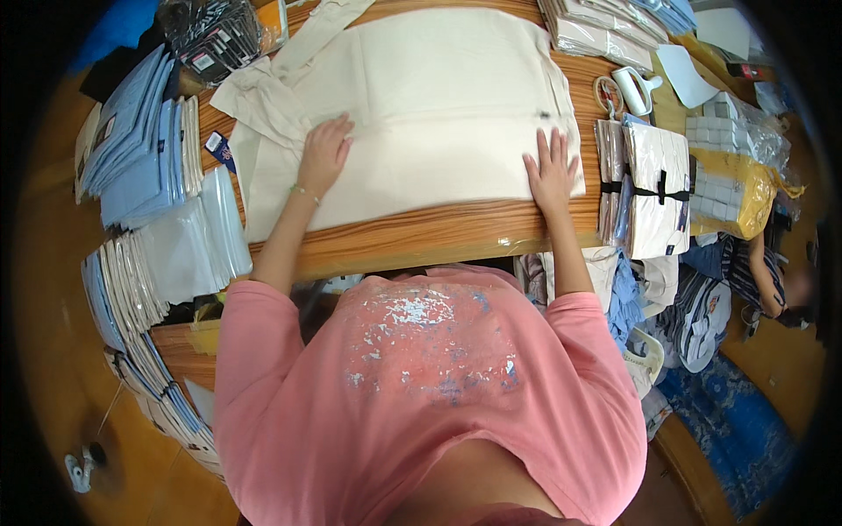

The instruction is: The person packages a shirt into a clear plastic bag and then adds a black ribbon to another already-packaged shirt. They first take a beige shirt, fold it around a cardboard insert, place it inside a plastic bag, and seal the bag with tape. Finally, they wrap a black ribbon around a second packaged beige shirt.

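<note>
A cream long-sleeved garment [438, 96], seemingly a shirt, is spread over the wood-grain table in front of me. One sleeve is bunched at its left side, and another strip of the same cloth runs toward the far edge. My left hand [326, 156] rests on the cloth beside the bunched sleeve, fingers loosely stretched and holding nothing I can see. Near the garment's right edge, my right hand [553, 171] lies flat with its fingers spread. A small dark mark [544, 115] shows on the cloth just beyond those fingertips.
Stacks of folded blue shirts [132, 149] and clear plastic sleeves [202, 232] line the left. Beside the right hand stand bundled cream shirts [656, 188], a white tape dispenser [633, 90] and a plastic-wrapped pack [728, 158]. Another person's arm [765, 276] shows at far right.
</note>
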Available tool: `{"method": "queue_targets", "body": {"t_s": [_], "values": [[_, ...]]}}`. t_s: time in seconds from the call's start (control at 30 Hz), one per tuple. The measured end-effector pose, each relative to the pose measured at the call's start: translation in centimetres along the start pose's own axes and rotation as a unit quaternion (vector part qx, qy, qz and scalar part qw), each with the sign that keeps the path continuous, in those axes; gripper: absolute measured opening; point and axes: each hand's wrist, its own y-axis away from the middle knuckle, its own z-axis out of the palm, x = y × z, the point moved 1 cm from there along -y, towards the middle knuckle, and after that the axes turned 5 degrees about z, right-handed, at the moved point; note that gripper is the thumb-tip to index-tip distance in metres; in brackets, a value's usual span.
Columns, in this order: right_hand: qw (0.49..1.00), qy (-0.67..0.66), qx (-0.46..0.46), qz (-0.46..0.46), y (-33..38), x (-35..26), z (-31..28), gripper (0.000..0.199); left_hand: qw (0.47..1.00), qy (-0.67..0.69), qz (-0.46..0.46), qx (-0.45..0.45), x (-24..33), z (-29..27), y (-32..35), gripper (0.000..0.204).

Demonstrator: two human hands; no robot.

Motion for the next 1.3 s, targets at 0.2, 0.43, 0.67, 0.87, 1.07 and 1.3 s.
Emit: {"method": "queue_targets", "body": {"t_s": [0.2, 0.43, 0.67, 0.87, 1.07, 1.3], "values": [[0.999, -0.014, -0.043, 0.03, 9.1, 3.0, -2.2, 0.062, 0.998, 0.025, -0.044, -0.024, 6.9, -0.1, 5.9, 0.033], [0.929, -0.333, -0.048, -0.154, -0.8, -14.2, -8.2, 0.032, 0.98, 0.072, -0.146, 0.116, 5.9, -8.1, 7.9, 0.025], [0.848, -0.387, -0.13, -0.338, -4.8, -45.7, -0.2, 0.033, 0.927, 0.119, -0.32, 0.153, -0.6, -6.8, 15.7, 0.032], [0.92, -0.154, -0.227, -0.281, -4.5, -51.4, 5.7, 0.038, 0.922, 0.172, -0.32, 0.136, -1.4, -6.1, 16.2, 0.057], [0.882, -0.331, -0.223, -0.249, -20.5, -40.6, -2.1, 0.025, 0.943, 0.09, -0.305, 0.098, -1.2, -6.1, 15.9, 0.069], [0.821, -0.475, -0.257, -0.186, -16.4, -32.1, -11.6, 0.009, 0.952, 0.025, -0.289, 0.094, 1.5, -8.4, 14.6, 0.051]]}}
